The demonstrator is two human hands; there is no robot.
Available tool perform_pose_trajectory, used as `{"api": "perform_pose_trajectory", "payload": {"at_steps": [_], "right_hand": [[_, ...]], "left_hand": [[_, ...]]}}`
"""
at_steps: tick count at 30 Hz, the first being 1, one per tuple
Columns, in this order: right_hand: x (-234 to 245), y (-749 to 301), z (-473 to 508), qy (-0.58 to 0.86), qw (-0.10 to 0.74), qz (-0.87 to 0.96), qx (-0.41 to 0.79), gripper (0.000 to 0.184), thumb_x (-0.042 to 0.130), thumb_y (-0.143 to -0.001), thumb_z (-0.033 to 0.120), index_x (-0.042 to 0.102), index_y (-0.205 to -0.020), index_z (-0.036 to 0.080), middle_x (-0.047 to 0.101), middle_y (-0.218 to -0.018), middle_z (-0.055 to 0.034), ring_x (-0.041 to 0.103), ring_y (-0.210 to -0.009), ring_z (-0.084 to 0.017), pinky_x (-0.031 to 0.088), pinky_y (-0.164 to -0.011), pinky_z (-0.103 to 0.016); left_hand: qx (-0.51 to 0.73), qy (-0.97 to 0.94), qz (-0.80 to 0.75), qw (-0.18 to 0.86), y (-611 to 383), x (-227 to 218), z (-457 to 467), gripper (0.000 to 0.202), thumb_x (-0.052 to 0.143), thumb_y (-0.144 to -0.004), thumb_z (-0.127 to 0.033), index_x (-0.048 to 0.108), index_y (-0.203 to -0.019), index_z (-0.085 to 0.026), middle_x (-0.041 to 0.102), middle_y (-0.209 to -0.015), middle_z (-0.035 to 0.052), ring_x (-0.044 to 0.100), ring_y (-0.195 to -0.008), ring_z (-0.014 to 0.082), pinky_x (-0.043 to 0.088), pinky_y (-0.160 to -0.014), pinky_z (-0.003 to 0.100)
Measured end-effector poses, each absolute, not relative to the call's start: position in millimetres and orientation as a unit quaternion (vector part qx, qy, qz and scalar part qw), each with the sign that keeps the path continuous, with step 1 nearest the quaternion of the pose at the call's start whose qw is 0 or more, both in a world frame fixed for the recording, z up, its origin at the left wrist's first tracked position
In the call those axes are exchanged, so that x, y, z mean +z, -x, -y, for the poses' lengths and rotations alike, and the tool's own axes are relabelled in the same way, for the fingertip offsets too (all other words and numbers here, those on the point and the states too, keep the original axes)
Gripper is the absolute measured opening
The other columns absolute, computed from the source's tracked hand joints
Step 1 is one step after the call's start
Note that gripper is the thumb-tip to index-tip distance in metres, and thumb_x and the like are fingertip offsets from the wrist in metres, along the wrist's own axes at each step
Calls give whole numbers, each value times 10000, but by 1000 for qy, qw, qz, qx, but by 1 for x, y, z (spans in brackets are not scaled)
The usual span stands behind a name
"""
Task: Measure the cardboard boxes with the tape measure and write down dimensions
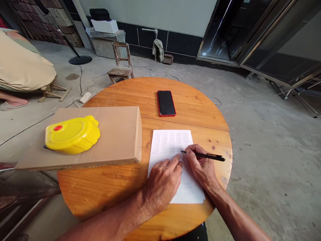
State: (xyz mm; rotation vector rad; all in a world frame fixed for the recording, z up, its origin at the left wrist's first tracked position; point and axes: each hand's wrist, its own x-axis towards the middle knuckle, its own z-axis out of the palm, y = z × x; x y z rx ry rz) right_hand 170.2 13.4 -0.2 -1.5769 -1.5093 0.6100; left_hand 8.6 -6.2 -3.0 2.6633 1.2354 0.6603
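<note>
A white sheet of paper with columns of small handwritten characters lies on the round wooden table. Resting on the sheet, my left hand has its fingers laid out toward the writing and holds nothing. A black pen is pinched in my right hand, its tip at the lower rows of the upper block of writing. More writing shows near the bottom of the sheet, partly covered by my left hand. The tips of my two hands are close together.
A red-edged smartphone lies beyond the paper. At the left, a cardboard box overhangs the table edge, with a yellow tape measure on it. A small wooden chair stands behind; another person's foot shows far left.
</note>
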Motion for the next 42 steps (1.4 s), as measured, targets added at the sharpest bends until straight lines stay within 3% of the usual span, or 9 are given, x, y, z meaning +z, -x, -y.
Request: {"api": "perform_pose_trajectory", "payload": {"at_steps": [9,17,21,26,29,34,36,39,42], "right_hand": [[4,-170,-12,623,432,596,264,176,508,-880,270,578,-736,196,575,-661,13,525,-629,-145,419,-623,-274],[7,-173,-11,619,516,530,265,185,551,-929,344,619,-825,208,534,-585,49,479,-515,-118,401,-537,-259],[7,-173,-15,599,541,543,232,122,583,-930,315,658,-936,219,631,-765,0,573,-642,-144,474,-644,-291],[-1,-175,-18,574,491,633,169,168,547,-938,214,653,-1065,241,673,-1010,-52,639,-917,-198,500,-852,-362],[0,-178,-16,549,433,701,143,265,488,-934,150,616,-1155,221,649,-1084,-81,632,-970,-209,502,-849,-360],[14,-181,-14,569,154,807,-18,384,472,-879,69,624,-1218,166,655,-1121,-148,602,-974,-291,454,-799,-419],[18,-181,-13,562,98,820,-55,410,449,-873,29,655,-1191,188,663,-1129,-147,605,-984,-298,431,-799,-424],[20,-183,-7,553,86,826,-65,525,417,-817,-40,639,-1229,198,667,-1149,-132,622,-968,-281,426,-793,-420],[25,-180,0,555,148,816,-64,499,397,-807,-27,641,-1193,176,675,-1132,-130,638,-956,-270,453,-787,-424]], "left_hand": [[223,-882,-408,72,-9,-3,6,282,518,-868,-71,624,-1121,-134,652,-1266,64,656,-839,230,580,-710,424],[211,-885,-408,78,-7,-3,7,273,531,-867,-78,631,-1113,-144,640,-1283,58,647,-818,227,579,-707,420],[198,-886,-410,88,-7,-1,7,252,514,-883,-79,632,-1094,-152,633,-1279,55,650,-851,230,581,-724,425],[143,-887,-426,105,-9,1,8,244,485,-912,-102,626,-1097,-174,609,-1285,65,637,-930,235,570,-804,425],[130,-886,-433,99,-11,2,11,251,485,-905,-102,618,-1107,-170,599,-1285,81,625,-913,249,564,-793,447],[126,-889,-431,93,-12,8,17,237,502,-898,-137,614,-1107,-145,555,-1344,114,587,-1017,287,531,-861,470],[127,-893,-420,95,-8,13,23,223,528,-890,-167,617,-1093,-141,560,-1329,128,572,-1054,299,522,-877,472],[126,-898,-411,95,6,25,38,199,586,-861,-204,629,-1050,-158,627,-1189,118,583,-1019,288,525,-869,456],[171,-886,-409,138,32,36,58,177,609,-856,-208,628,-1033,-200,665,-1053,64,600,-965,250,526,-871,420]]}}
